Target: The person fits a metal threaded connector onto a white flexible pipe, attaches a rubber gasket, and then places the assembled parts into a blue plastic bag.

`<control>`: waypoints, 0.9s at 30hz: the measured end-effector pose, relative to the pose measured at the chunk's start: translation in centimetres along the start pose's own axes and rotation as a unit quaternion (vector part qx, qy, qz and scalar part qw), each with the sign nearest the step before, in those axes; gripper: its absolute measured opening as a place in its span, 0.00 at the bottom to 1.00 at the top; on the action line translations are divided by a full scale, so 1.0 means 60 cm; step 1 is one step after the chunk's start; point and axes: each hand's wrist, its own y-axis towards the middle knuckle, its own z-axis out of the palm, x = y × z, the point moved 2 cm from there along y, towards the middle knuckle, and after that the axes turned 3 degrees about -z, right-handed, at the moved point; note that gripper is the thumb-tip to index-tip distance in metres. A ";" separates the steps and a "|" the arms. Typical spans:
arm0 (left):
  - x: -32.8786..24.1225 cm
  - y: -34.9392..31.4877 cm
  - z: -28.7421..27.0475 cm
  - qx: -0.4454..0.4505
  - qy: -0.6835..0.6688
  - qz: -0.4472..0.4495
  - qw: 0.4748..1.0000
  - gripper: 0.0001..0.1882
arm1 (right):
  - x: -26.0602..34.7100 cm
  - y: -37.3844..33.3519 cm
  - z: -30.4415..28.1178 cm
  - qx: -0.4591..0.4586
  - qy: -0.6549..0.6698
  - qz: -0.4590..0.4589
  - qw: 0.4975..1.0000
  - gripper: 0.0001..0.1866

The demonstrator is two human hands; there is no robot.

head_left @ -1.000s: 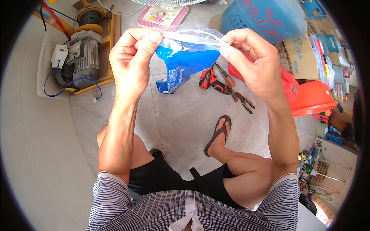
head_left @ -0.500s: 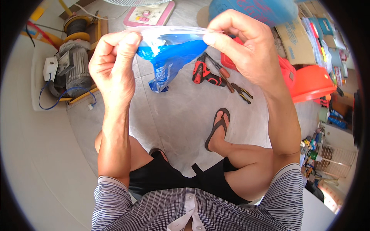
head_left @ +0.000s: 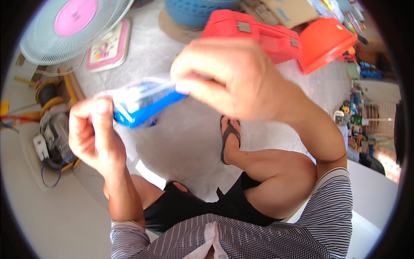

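A blue and clear plastic bag [head_left: 148, 110] is stretched between my two hands above the floor, blurred by motion. My left hand [head_left: 97, 131] pinches its left end between thumb and fingers. Higher up and to the right, my right hand [head_left: 235, 77] is closed on the other end, its thumb and forefinger pressed together. The lower part of the bag is mostly hidden behind its blue band. Whether anything is inside it I cannot make out.
A fan [head_left: 75, 19] with a pink hub stands at the far left. Farther ahead are a blue tub [head_left: 200, 13], a red tool case [head_left: 267, 39] and an orange-red basin [head_left: 325, 45]. A motor [head_left: 56, 138] sits at left. My sandalled foot [head_left: 230, 138] rests on grey tiles.
Both hands and the bag have shifted left and lower in view, with the bag now slanting. The view has moved, bringing in more of the fan. The drill and pliers no longer show.
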 end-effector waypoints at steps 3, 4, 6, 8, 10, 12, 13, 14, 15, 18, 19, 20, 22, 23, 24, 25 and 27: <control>-0.002 -0.013 0.037 0.059 0.002 -0.039 0.998 0.05 | 0.008 -0.042 -0.006 -0.002 -0.024 0.012 1.000 0.06; -0.009 -0.016 0.067 0.081 -0.010 -0.057 0.995 0.06 | 0.014 -0.059 -0.024 -0.003 -0.033 0.007 0.999 0.05; -0.015 -0.027 0.124 0.128 -0.040 -0.109 0.985 0.06 | 0.027 -0.111 -0.055 -0.006 -0.059 0.049 0.997 0.05; -0.020 -0.033 0.168 0.169 -0.043 -0.150 0.973 0.06 | 0.038 -0.149 -0.089 -0.008 -0.082 0.091 0.992 0.05; -0.012 -0.043 0.210 0.201 -0.068 -0.161 0.964 0.06 | 0.049 -0.182 -0.119 -0.012 -0.107 0.145 0.984 0.05; -0.011 -0.047 0.248 0.235 -0.088 -0.174 0.952 0.05 | 0.063 -0.213 -0.136 -0.069 -0.134 0.178 0.972 0.05; -0.010 -0.053 0.273 0.243 -0.111 -0.178 0.947 0.05 | 0.073 -0.231 -0.146 -0.116 -0.154 0.207 0.959 0.05; -0.010 -0.062 0.299 0.257 -0.129 -0.190 0.939 0.05 | 0.087 -0.251 -0.158 -0.125 -0.166 0.212 0.955 0.05; -0.010 -0.070 0.323 0.270 -0.150 -0.197 0.930 0.04 | 0.101 -0.273 -0.170 -0.122 -0.195 0.236 0.944 0.06; -0.015 -0.101 0.385 0.324 -0.193 -0.213 0.901 0.04 | 0.163 -0.330 -0.197 -0.110 -0.262 0.292 0.913 0.06; -0.019 -0.110 0.404 0.348 -0.206 -0.222 0.887 0.05 | 0.183 -0.344 -0.205 -0.091 -0.287 0.315 0.900 0.06; -0.021 -0.118 0.417 0.359 -0.215 -0.215 0.882 0.05 | 0.200 -0.355 -0.212 -0.098 -0.302 0.318 0.893 0.06; -0.022 -0.143 0.444 0.413 -0.202 -0.214 0.862 0.05 | 0.227 -0.382 -0.223 -0.123 -0.325 0.322 0.880 0.07; -0.029 -0.151 0.461 0.416 -0.197 -0.206 0.863 0.06 | 0.238 -0.390 -0.226 -0.131 -0.330 0.328 0.875 0.07; -0.035 -0.160 0.480 0.425 -0.198 -0.204 0.860 0.06 | 0.242 -0.397 -0.232 -0.157 -0.311 0.372 0.861 0.07; -0.035 -0.174 0.503 0.415 -0.234 -0.222 0.851 0.07 | 0.250 -0.409 -0.239 -0.180 -0.292 0.416 0.842 0.06; -0.035 -0.170 0.522 0.401 -0.257 -0.231 0.848 0.08 | 0.258 -0.408 -0.248 -0.173 -0.325 0.387 0.845 0.06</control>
